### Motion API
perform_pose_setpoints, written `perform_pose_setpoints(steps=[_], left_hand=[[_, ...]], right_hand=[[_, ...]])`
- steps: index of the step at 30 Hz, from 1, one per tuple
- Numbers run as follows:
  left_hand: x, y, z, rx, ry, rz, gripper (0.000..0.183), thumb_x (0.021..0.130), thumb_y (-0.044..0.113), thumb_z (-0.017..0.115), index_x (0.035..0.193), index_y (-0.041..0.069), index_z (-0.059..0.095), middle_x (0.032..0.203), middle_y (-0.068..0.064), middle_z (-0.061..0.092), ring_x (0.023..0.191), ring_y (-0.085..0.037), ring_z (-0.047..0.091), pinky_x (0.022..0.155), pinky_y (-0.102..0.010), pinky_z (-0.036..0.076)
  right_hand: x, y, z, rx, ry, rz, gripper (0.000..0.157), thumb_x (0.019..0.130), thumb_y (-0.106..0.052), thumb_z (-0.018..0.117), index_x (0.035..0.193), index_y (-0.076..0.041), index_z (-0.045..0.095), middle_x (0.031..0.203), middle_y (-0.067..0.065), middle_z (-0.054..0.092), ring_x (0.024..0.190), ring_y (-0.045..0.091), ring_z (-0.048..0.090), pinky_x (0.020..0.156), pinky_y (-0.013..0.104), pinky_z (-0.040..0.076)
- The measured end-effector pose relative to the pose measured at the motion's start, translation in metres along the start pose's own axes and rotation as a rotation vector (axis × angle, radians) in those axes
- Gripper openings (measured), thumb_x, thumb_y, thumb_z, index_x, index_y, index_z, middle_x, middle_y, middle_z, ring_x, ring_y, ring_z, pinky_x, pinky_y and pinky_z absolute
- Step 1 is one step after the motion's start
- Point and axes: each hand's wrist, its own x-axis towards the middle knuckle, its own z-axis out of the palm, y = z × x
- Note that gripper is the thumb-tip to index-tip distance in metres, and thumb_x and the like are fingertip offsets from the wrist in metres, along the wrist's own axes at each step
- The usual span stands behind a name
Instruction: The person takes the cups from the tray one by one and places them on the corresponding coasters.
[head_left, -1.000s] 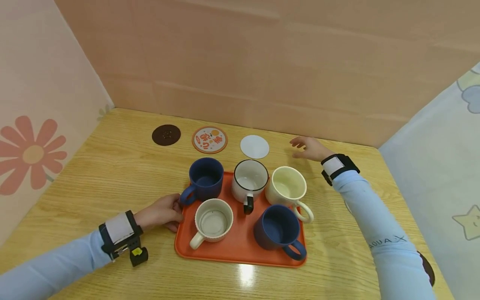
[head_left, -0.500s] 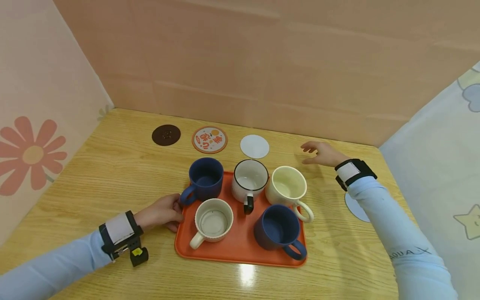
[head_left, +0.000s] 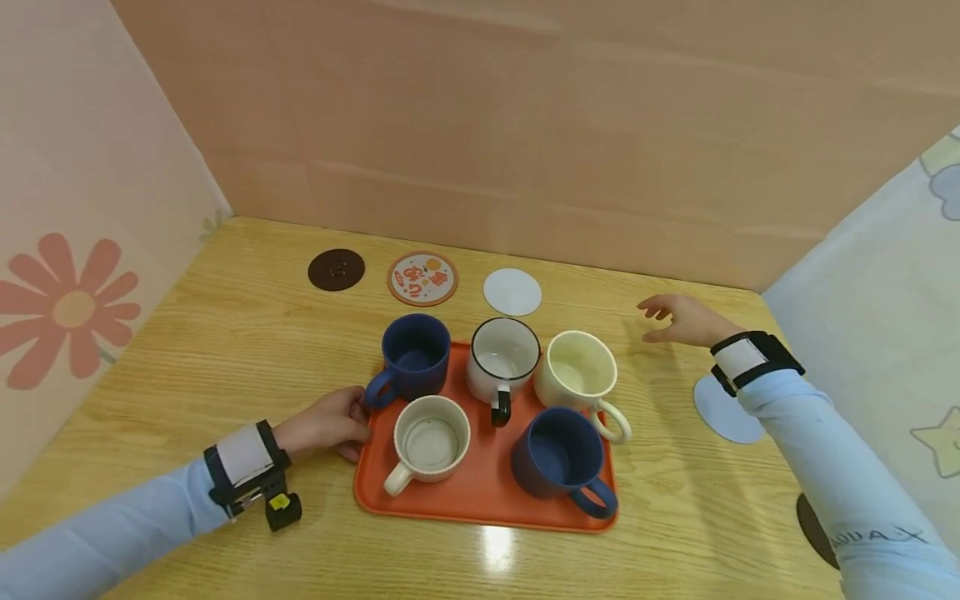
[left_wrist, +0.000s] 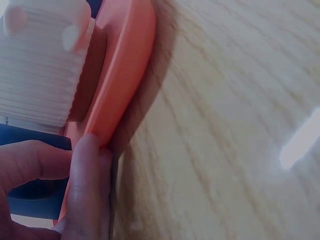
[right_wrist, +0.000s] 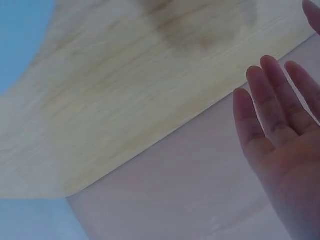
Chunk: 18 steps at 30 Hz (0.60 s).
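An orange tray (head_left: pixel 487 479) holds several mugs. On it stand a ribbed cream mug (head_left: pixel 431 439), a white mug (head_left: pixel 504 360) with a black rim, a pale yellow mug (head_left: pixel 577 371), a dark blue mug (head_left: pixel 415 358) at the back left and another dark blue mug (head_left: pixel 558 454) at the front right. My left hand (head_left: pixel 324 423) grips the tray's left rim beside the back-left mug's handle; its thumb and fingers (left_wrist: pixel 85 175) show at the rim in the left wrist view. To the right of the tray, my right hand (head_left: pixel 682 321) hovers over the table, fingers loosely extended and holding nothing.
Along the back of the wooden table (head_left: pixel 225 333) lie a dark brown coaster (head_left: pixel 337 270), an orange-edged printed coaster (head_left: pixel 422 279) and a white coaster (head_left: pixel 512 292). A pale blue coaster (head_left: pixel 723 408) and a dark coaster (head_left: pixel 813 529) lie at the right, near my sleeve.
My right hand has moved rightward and slightly nearer, away from the white coaster, and its arm has uncovered the pale blue coaster. My left hand stays at the tray's rim.
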Motion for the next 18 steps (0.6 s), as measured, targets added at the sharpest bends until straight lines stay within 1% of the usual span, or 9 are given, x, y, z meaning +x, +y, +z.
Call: perform_pose_setpoints(steps=[4,9,12,18], left_hand=[[-0.001,0.000,-0.001,-0.010,0.001,-0.006,0.040,0.073,-0.002,0.058,0.108,-0.010,0.040,0.077,-0.009,0.049,0.060,-0.017,0.057,0.055,-0.032,0.053],[-0.001,0.000,-0.002,-0.014,-0.010,0.005,0.040,0.074,-0.002,0.058,0.108,-0.011,0.040,0.077,-0.010,0.049,0.060,-0.017,0.057,0.055,-0.032,0.053],[-0.001,-0.001,-0.002,-0.015,-0.013,0.012,0.040,0.074,-0.002,0.058,0.109,-0.011,0.040,0.077,-0.010,0.049,0.060,-0.017,0.057,0.055,-0.032,0.053],[0.000,-0.001,0.000,-0.011,-0.012,0.010,0.041,0.074,-0.001,0.058,0.109,-0.011,0.040,0.078,-0.009,0.049,0.061,-0.017,0.057,0.055,-0.032,0.053]], right_hand=[[-0.009,0.007,0.002,-0.015,-0.006,0.011,0.054,0.078,-0.018,0.069,0.120,0.009,0.049,0.112,0.026,0.056,0.101,0.041,0.051,0.083,0.053,0.043],[-0.016,0.014,0.005,-0.002,-0.005,0.025,0.053,0.078,-0.018,0.069,0.120,0.009,0.049,0.113,0.027,0.054,0.102,0.041,0.050,0.083,0.053,0.042],[-0.022,0.018,0.007,-0.012,-0.005,0.027,0.053,0.078,-0.020,0.069,0.120,0.008,0.050,0.114,0.026,0.054,0.102,0.041,0.051,0.083,0.053,0.042],[-0.039,0.027,0.009,-0.025,-0.005,0.044,0.057,0.079,-0.023,0.069,0.122,0.007,0.048,0.115,0.026,0.053,0.101,0.039,0.051,0.082,0.052,0.043]])
